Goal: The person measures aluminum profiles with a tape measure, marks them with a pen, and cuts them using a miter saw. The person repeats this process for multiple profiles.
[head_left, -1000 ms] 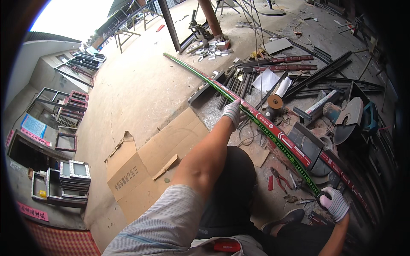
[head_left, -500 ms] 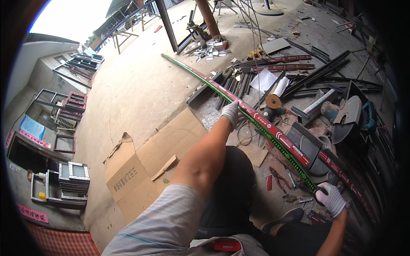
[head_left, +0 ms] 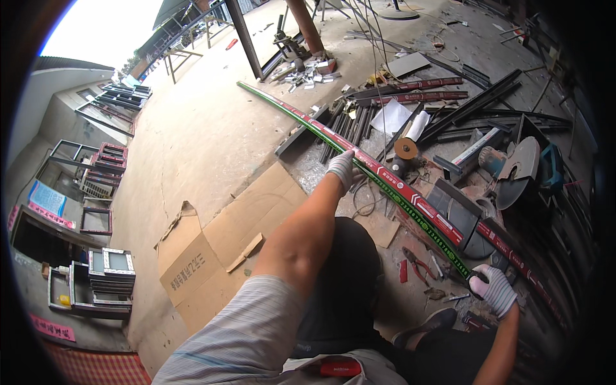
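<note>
Left hand [head_left: 341, 168], in a striped knit glove, grasps the long red profile [head_left: 401, 183] about midway, thumb on top; underside fingers mostly hidden. Profile: slim, straight bar, glossy red printed film with white chevrons, slanting from upper left to lower right across the floor clutter. Tape measure [head_left: 423, 221] lies along its near edge, thin black-and-green flexible band, printed. Right hand [head_left: 497, 289], same ribbed glove, curled around the tape's dark rounded case at the band's lower end; case partly covered. Left of the profile: flattened cardboard [head_left: 256, 205], matte brown, torn edges, on dusty concrete floor [head_left: 192, 147]. Right: grinder with flat round orange disc [head_left: 405, 148], crumpled white paper [head_left: 392, 117], large grey saw blade [head_left: 518, 170]. Red-handled pliers [head_left: 418, 268] near the right hand.
</note>
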A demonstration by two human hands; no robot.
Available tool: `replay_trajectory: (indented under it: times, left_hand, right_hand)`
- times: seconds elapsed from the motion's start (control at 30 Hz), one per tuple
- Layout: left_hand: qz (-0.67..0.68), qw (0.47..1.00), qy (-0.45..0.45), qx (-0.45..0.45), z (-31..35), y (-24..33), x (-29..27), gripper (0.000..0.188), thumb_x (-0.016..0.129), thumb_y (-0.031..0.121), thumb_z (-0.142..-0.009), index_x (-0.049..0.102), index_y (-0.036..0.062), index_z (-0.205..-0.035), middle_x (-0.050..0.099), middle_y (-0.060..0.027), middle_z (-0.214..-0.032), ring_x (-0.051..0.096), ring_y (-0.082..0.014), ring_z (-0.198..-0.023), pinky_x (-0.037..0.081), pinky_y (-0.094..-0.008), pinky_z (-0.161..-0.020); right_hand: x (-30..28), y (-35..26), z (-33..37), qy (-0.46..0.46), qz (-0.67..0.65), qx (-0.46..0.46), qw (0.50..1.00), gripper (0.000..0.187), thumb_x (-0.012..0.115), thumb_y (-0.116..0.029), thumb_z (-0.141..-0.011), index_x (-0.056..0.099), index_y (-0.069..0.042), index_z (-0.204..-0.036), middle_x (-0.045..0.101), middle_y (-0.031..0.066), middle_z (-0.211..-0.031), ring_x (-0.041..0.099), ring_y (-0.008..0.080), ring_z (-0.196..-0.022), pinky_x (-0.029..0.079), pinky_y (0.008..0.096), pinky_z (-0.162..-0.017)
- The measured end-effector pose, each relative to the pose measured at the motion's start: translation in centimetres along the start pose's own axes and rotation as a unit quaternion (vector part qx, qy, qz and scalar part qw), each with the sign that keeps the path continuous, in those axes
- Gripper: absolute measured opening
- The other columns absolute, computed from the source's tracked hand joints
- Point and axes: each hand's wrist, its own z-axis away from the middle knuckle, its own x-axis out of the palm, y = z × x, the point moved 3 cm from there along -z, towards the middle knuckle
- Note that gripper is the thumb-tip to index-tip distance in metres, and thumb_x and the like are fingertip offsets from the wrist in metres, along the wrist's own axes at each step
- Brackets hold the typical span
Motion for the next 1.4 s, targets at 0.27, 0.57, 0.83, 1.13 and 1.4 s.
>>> replay_trajectory:
  times: [0.27,0.57,0.83,1.13,1.4]
  left_hand:
    - [-0.004,0.999,-0.041,-0.020,0.7,2.2,0.1,0.089,0.064,0.038,-0.099,0.013,0.0064,-0.165,0.026,-0.0196,-0.168,0.033,-0.0385,-0.152,0.035,-0.0539,-0.121]
    - [-0.140,0.985,-0.057,-0.080,0.2,-0.5,-0.4,0.082,0.057,0.043,-0.103,0.020,-0.0020,-0.161,0.044,-0.0225,-0.158,0.046,-0.0357,-0.145,0.037,-0.0502,-0.118]
    - [-0.270,0.958,-0.091,-0.036,-0.7,0.3,-1.0,0.073,0.064,0.044,-0.100,0.041,-0.0057,-0.149,0.060,-0.0276,-0.141,0.061,-0.0430,-0.127,0.048,-0.0529,-0.107]
    - [-0.349,0.927,-0.134,-0.026,1.6,0.1,1.4,0.065,0.065,0.046,-0.099,0.054,-0.0039,-0.138,0.069,-0.0211,-0.126,0.069,-0.0312,-0.108,0.056,-0.0446,-0.095]
    - [-0.403,0.901,-0.161,-0.028,2.3,0.0,2.7,0.064,0.065,0.052,-0.098,0.059,0.0027,-0.138,0.070,-0.0143,-0.121,0.066,-0.0247,-0.105,0.052,-0.0430,-0.100]
  right_hand:
    - [-0.7,0.6,-2.0,-0.005,-0.006,0.004,1.000,0.043,0.072,-0.032,-0.089,0.069,0.004,-0.113,0.073,0.0111,-0.092,0.067,0.0166,-0.086,0.055,0.0340,-0.082]
    - [-1.2,3.9,-1.6,-0.019,0.001,0.103,0.994,0.049,0.073,-0.037,-0.091,0.069,0.003,-0.120,0.074,0.0135,-0.096,0.069,0.0186,-0.089,0.055,0.0337,-0.084]
    - [-1.0,6.2,-4.0,0.014,0.074,0.093,0.993,0.055,0.074,-0.038,-0.090,0.066,0.004,-0.125,0.074,0.0194,-0.112,0.071,0.0268,-0.104,0.054,0.0355,-0.095]
    - [-0.5,10.5,-6.5,0.052,0.088,0.105,0.989,0.065,0.077,-0.046,-0.082,0.067,0.001,-0.125,0.074,0.0190,-0.114,0.071,0.0318,-0.105,0.054,0.0375,-0.095]
    - [-0.2,13.6,-8.2,0.085,0.102,0.112,0.985,0.062,0.079,-0.044,-0.081,0.067,-0.002,-0.124,0.075,0.0173,-0.106,0.071,0.0306,-0.097,0.055,0.0381,-0.090]
